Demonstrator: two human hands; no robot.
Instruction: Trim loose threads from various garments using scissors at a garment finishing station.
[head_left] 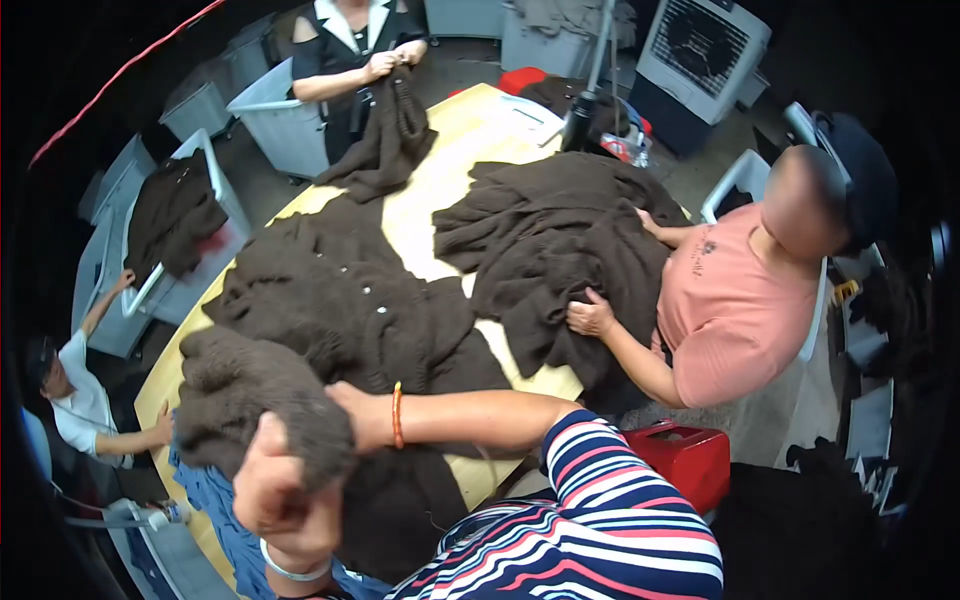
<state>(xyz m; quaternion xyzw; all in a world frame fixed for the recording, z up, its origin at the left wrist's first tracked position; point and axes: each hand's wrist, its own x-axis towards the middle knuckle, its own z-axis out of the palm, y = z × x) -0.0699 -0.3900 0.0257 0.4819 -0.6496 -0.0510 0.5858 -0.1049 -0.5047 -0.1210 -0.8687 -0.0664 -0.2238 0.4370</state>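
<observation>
A bunched dark brown knitted garment [255, 395] is lifted above the near left part of the table, between my two hands. My left hand [285, 490], with a pale bracelet at the wrist, is closed on its near edge and somewhat blurred by motion. On the garment's right side, my right hand [360, 415] grips the knit, an orange bracelet round that wrist. Just beyond lies a brown knitted cardigan [345, 285] with small shiny buttons, spread over the yellow table [420, 220]. Blue cloth [225, 525] shows under the brown pieces near my left forearm.
At the right, a person in a pink shirt [735, 310] handles a brown knit pile [570, 240]. Another person [350, 70] stands across the table, and one in white [85, 390] is at the left. Grey bins [285, 125], a pole [600, 50] and a red container [685, 465] stand around.
</observation>
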